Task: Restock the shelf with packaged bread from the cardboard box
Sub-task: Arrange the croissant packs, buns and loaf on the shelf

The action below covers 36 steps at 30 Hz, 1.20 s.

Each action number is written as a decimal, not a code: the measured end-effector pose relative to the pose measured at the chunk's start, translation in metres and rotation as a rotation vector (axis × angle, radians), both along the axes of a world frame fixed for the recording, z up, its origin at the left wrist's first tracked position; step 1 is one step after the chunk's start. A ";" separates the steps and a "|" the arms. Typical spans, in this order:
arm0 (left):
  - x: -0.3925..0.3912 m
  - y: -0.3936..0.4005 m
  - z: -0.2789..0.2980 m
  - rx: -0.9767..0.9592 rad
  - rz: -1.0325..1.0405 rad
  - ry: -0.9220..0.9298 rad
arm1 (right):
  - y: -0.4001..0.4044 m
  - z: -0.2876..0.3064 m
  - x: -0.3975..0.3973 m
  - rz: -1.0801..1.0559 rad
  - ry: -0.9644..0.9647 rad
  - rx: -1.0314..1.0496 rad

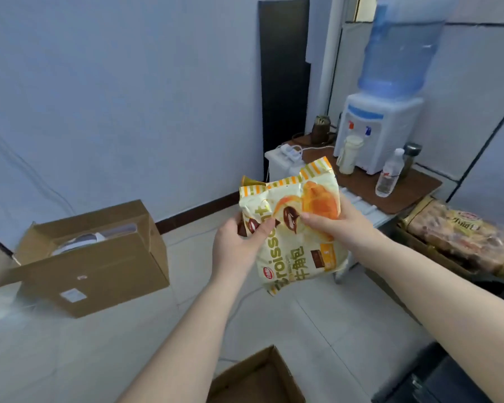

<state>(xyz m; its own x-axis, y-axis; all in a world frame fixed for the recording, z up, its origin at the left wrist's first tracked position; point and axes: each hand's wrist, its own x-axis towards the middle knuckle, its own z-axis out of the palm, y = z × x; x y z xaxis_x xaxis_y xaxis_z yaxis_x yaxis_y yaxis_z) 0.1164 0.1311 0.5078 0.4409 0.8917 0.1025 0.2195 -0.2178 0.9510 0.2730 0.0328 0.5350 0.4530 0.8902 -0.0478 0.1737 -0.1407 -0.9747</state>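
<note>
A cream and orange croissant bread bag (296, 242) hangs in mid-air at the centre of the view, tilted. My left hand (236, 245) grips its left edge and my right hand (335, 222) holds its upper right side. An open cardboard box (259, 379) lies on the floor at the bottom edge, below my arms; its inside is mostly out of view. At the right edge, a dark shelf (437, 254) bears other packaged bread (460, 234).
A second cardboard box (99, 257) with white items stands on the floor at the left. A water dispenser (381, 129), a plastic bottle (389, 175) and a power strip (288, 151) sit on a low table behind the bag. A dark object (431, 382) fills the bottom right corner.
</note>
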 end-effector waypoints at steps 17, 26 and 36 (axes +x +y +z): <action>0.011 -0.189 0.135 -0.065 -0.561 -0.374 | -0.231 0.144 -0.087 -1.042 0.283 0.799; 0.040 -0.371 0.186 -0.324 -0.809 -0.652 | -0.392 0.174 -0.104 -1.200 0.010 0.788; 0.076 -0.553 0.240 -0.045 -1.154 -0.556 | -0.659 0.227 -0.137 -1.336 -0.850 -0.006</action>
